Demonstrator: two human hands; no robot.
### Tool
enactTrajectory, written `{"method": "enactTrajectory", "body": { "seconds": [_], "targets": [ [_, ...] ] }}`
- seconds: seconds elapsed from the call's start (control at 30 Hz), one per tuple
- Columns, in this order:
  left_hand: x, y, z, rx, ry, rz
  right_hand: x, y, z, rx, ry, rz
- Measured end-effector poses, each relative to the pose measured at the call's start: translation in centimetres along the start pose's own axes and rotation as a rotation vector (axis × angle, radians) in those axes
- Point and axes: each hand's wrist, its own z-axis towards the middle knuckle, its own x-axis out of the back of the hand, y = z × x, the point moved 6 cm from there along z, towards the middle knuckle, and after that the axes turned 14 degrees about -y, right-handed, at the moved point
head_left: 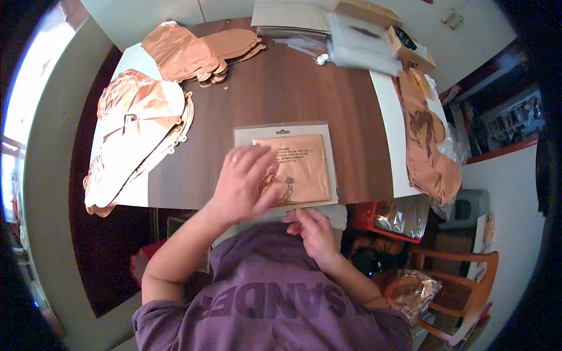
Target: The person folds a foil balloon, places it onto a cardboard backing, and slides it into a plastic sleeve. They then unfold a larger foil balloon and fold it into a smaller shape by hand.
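Observation:
A folded copper-coloured foil balloon (305,169) with printed warning text lies on a pale backing card (243,137) at the table's front edge. The card has a hanging slot at its far end. My left hand (243,182) is over the left side of the folded foil, thumb and fingers apart. Just in front of the card's near edge is my right hand (316,234), its fingers curled together; what they pinch, if anything, is too small to make out. Clear plastic sleeves (338,217) lie on my lap beneath the card and beside my right hand.
Flat copper foil balloons are stacked at left (140,105), at the back (193,50) and at right (424,134). Cards (290,14), plastic sleeves (363,44) and an open box (413,52) stand at the back. A wooden chair (462,263) is at lower right.

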Motion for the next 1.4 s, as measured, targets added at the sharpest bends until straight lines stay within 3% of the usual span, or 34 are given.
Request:
{"method": "enactTrajectory", "body": {
  "seconds": [0.13,0.17,0.27,0.5,0.6,0.73,0.87,0.97,1.07,1.2,1.3,1.4],
  "targets": [
    [-1.4,-1.4,5.3,0.227,-0.049,0.118,-0.2,0.3,0.1,0.043,-0.036,0.037],
    [-2.7,-1.9,6.0,0.308,-0.162,0.146,-0.1,0.2,0.1,0.05,-0.038,0.051],
    [-3.9,-1.0,5.6,0.236,-0.084,0.251,1.7,1.8,0.2,0.043,0.013,-0.091],
    [-3.3,0.2,4.5,0.16,-0.117,0.212,0.1,0.6,-0.3,0.122,-0.001,-0.003],
    [-1.6,-1.5,3.7,0.217,0.003,-0.374,0.6,0.2,-0.6,0.181,0.046,-0.001],
    [-1.0,-2.6,2.1,0.183,0.074,-0.127,0.8,0.5,-0.6,0.194,0.096,0.034],
    [-1.1,-2.2,1.6,0.15,0.063,-0.072,0.6,0.8,-0.6,0.183,0.105,0.078],
    [-0.3,-4.9,3.2,0.401,-0.014,-0.248,0.1,0.2,-0.4,0.22,0.022,0.051],
    [-0.3,-6.2,5.4,0.345,-0.079,-0.131,0.4,0.6,-0.6,0.187,0.008,0.074],
    [0.5,-6.2,7.8,0.382,-0.432,-0.389,1.4,0.7,-0.9,0.229,-0.013,-0.002],
    [-0.2,-6.9,8.8,0.334,-0.435,-0.358,1.5,0.2,-1.3,0.243,-0.017,-0.053],
    [-0.8,-6.9,8.7,0.382,-0.59,-0.413,1.8,-0.1,-1.4,0.274,-0.021,-0.044]
  ]
}}
